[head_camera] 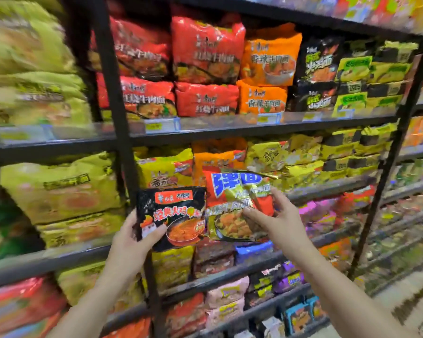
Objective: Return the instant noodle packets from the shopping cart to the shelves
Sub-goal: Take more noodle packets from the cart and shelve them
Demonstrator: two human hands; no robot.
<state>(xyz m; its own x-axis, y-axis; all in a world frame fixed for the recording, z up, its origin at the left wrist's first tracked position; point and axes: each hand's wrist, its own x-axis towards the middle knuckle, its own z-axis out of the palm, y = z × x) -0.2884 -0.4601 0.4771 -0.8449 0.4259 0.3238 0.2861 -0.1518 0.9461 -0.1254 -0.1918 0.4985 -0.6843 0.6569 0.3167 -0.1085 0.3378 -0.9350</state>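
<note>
the person holds 2 instant noodle packets up in front of the shelves, 1 in each hand. the black packet [172, 217] is glossy black with a red band of white characters near its top, orange characters across the middle and a picture of a bowl of orange-red noodles at the lower right. the left hand [130, 240] grips it by its lower left corner, the thumb curled over the front and the fingers behind. just beside it, with edges overlapping, is the red packet [237, 206], red with big blue characters outlined in white, a crumpled gold and green patch in the middle and a bowl of noodles pictured low down. the right hand [276, 218] pinches it from the right side, the index finger pressed on the front and the thumb higher up on the right edge.

both packets are level with the second shelf down among those plainly in view. the black metal shelving [230, 129] shows at least 5 tiers. the upper tier carries 4 red multipacks [205, 50] stacked 2 by 2, 2 orange multipacks [270, 57] one above the other, then black and yellow-green ones. the tier behind the hands holds yellow multipacks [59, 189] and an orange one. lower tiers hold pink, purple, blue and red packs, too blurred to count.
</note>
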